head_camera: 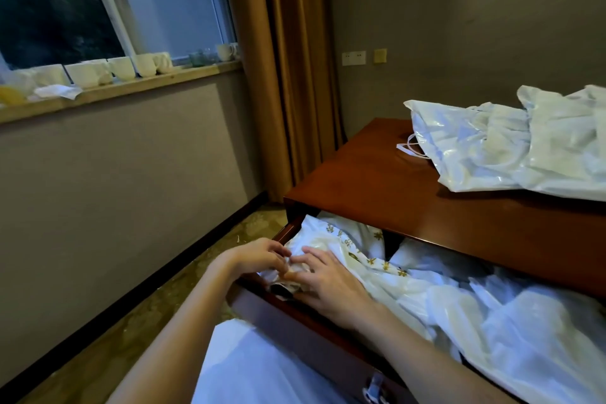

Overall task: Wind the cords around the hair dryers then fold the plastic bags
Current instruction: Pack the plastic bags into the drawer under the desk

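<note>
Looks like the bag-folding step: both hands, left (259,256) and right (323,282), pinch a bag (296,269) at the drawer's (295,315) left corner, next crease needs flattening.

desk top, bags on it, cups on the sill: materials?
Desk top: looks like reddish-brown wood or veneer, glossy lacquer, going by the soft reflections. Plastic bags: thin white film, shiny and crinkled. Cups: probably glazed white ceramic; blurred, so uncertain.

Glossy reddish wood desk (377,180), crinkled shiny white plastic bags (511,147), matt brown cloth curtain (278,59)
</note>
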`<state>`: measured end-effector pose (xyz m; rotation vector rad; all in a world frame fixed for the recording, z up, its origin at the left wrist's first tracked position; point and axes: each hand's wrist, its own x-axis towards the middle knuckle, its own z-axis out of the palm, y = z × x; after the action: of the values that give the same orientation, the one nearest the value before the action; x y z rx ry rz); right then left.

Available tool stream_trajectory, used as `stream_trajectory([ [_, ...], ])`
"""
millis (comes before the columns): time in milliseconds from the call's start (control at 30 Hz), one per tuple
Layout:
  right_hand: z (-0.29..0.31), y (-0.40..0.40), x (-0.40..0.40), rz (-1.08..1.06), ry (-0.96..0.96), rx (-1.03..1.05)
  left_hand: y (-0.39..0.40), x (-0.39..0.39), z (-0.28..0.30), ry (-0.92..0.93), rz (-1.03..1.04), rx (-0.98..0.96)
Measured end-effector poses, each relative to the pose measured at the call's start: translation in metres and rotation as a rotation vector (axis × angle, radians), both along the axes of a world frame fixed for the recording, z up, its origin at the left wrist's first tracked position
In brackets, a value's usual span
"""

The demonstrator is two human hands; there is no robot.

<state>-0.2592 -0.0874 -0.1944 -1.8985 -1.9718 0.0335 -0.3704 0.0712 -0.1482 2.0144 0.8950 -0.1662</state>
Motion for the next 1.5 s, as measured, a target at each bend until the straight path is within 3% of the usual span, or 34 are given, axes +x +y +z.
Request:
stream_trajectory([
  [100,-0.005,-0.002,-0.001,-0.038,0.124,0.143,0.001,-0.004,0.001,0.014,-0.009,0.019],
  [200,-0.002,-0.006,-0.005,-0.037,0.035,0.244,0.002,-0.005,-0.002,0.074,-0.085,0.037],
  [467,-0.009,-0.017,0.001,0.053,0.104,0.016,0.002,-0.001,0.003,0.092,-0.164,0.128],
  [700,0.030,-0.048,0.003,-0.130,0.180,-0.167,-0.003,0.025,-0.015,-0.054,-0.089,0.212],
  [867,0.031,-0.096,0.002,-0.261,-0.121,-0.164,-0.006,0.049,-0.004,0.047,-0.158,0.293],
  [1000,0.025,-0.101,0.008,-0.315,-0.099,-0.177,-0.034,0.069,-0.001,-0.023,-0.216,0.470],
  [1100,0.028,-0.098,0.009,-0.348,-0.056,-0.242,-0.048,0.083,-0.010,0.022,-0.281,0.551],
  [1333,0.023,-0.092,0.026,-0.395,-0.317,-0.062,-0.053,0.093,-0.010,0.089,-0.255,0.588],
  [1500,0.024,-0.079,0.061,-0.500,-0.347,-0.039,-0.047,0.081,0.011,0.195,-0.286,0.633],
])
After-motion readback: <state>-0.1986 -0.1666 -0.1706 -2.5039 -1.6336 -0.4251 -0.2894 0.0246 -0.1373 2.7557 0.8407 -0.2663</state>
